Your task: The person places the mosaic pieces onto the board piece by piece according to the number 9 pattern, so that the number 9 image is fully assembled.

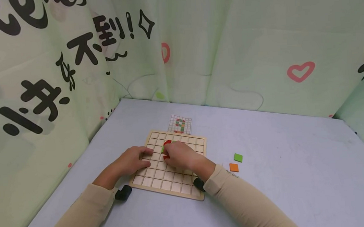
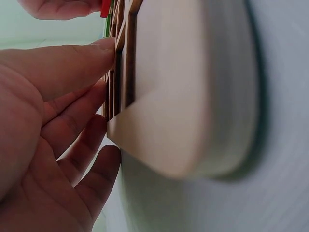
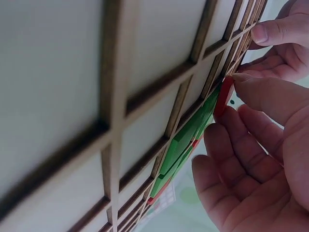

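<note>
A wooden grid board lies on the table. My right hand is over its middle and pinches a red square tile between thumb and fingers, the tile tilted against the grid. Green tiles and some red ones sit in cells close by; in the head view a red tile shows just beyond the hand, which partly hides the others. My left hand rests at the board's left side, thumb and fingertips touching the grid, with nothing held.
Two loose tiles, one green and one orange, lie on the table right of the board. Behind the board is a gridded pattern card with a coloured figure. A printed curtain hangs along the table's back and left.
</note>
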`<state>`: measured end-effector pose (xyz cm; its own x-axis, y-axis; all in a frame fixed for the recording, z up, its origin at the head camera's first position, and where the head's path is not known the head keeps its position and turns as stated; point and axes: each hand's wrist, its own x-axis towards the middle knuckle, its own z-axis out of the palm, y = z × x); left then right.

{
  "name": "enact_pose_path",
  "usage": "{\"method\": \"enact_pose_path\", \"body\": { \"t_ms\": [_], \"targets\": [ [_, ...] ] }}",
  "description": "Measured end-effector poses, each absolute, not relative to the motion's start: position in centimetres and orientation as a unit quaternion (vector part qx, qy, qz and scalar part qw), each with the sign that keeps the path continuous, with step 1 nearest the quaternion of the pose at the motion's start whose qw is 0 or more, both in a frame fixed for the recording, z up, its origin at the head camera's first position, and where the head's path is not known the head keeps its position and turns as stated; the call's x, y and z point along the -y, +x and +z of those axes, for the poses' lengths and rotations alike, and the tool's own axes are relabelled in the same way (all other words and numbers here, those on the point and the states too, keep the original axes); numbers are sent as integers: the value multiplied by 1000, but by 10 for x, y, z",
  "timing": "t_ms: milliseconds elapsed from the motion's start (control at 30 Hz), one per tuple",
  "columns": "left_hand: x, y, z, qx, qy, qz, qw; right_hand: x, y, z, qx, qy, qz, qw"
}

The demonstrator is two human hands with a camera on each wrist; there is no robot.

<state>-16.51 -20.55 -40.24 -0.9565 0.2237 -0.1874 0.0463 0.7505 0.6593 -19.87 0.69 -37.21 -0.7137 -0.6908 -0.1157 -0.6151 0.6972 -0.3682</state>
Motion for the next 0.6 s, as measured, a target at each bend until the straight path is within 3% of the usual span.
{"method": "enact_pose_path", "body": {
  "t_ms": [600],
  "targets": [
    [205,-165,-401,-926,69,346,135,-14,-201,-372,-914,-349,-143,151]
  ]
}}
